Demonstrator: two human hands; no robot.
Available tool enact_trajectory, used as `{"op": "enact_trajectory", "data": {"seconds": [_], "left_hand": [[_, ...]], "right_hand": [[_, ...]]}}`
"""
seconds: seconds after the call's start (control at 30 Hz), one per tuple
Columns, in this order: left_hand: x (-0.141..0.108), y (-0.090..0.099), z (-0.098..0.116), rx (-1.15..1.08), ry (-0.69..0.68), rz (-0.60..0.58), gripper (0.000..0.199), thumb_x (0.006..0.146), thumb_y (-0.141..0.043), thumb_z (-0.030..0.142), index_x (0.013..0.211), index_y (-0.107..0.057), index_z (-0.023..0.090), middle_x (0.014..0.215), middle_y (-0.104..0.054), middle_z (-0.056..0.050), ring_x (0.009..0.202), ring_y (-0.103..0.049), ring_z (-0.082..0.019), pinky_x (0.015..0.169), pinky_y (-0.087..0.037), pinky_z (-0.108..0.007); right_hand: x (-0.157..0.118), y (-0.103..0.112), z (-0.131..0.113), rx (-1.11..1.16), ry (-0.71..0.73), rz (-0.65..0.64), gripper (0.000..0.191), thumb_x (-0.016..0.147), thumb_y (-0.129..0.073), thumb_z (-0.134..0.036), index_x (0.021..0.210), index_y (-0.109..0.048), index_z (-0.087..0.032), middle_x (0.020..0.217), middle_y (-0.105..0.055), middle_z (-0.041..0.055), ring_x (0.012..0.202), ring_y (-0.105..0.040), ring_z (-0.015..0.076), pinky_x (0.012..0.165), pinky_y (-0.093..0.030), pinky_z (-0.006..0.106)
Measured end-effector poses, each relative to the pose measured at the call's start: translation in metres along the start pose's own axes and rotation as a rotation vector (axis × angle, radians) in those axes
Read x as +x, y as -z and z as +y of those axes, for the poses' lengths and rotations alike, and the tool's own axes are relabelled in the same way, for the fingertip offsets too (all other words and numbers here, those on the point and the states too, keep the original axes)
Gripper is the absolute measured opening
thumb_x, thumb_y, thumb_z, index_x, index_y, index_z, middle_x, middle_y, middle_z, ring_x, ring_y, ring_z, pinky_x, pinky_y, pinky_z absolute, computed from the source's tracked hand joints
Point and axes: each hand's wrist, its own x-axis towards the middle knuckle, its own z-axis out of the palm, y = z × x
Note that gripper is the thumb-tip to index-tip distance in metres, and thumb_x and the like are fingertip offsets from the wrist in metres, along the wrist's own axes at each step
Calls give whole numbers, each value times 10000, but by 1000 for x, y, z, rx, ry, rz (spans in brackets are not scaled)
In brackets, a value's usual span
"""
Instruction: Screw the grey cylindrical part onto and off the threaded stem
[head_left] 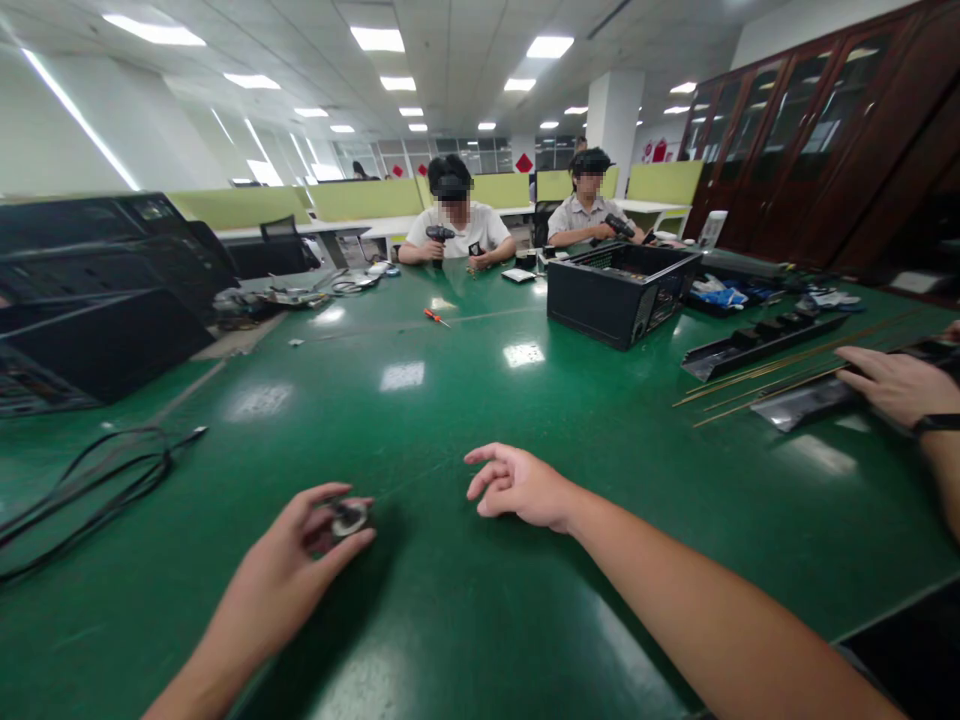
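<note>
In my left hand [304,545], between thumb and fingers, is a small round part [349,517] with a pale metal rim and a dark centre; its exact kind is too blurred to make out. My right hand [521,487] hovers over the green table [420,430] to the right of it, fingers loosely bent and apart, holding nothing. A gap of bare tabletop lies between the two hands. Beyond them, an orange-handled screwdriver [435,317] rests on the table.
Black cables [142,465] lie at left, before dark computer cases [105,340]. An open black case [600,300] stands back right, near thin brass-coloured rods [750,380]. Another person's hand [900,383] reaches in at right. Two people [457,225] sit opposite with power drills [440,233].
</note>
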Motion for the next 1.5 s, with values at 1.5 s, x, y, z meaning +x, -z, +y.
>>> {"op": "enact_trajectory", "data": {"seconds": [1.5], "left_hand": [[37,-103,32,-595,-23,-312,295,840,-687,316,1088,-577,198,987,-677,-28,936,-635,-186,859,-472,-290]], "right_hand": [[-14,-1,-11,-925,488,276,144,727,-696,-126,854,-695,-195,801,-696,10,728,-642,155,679,-464,261]]}}
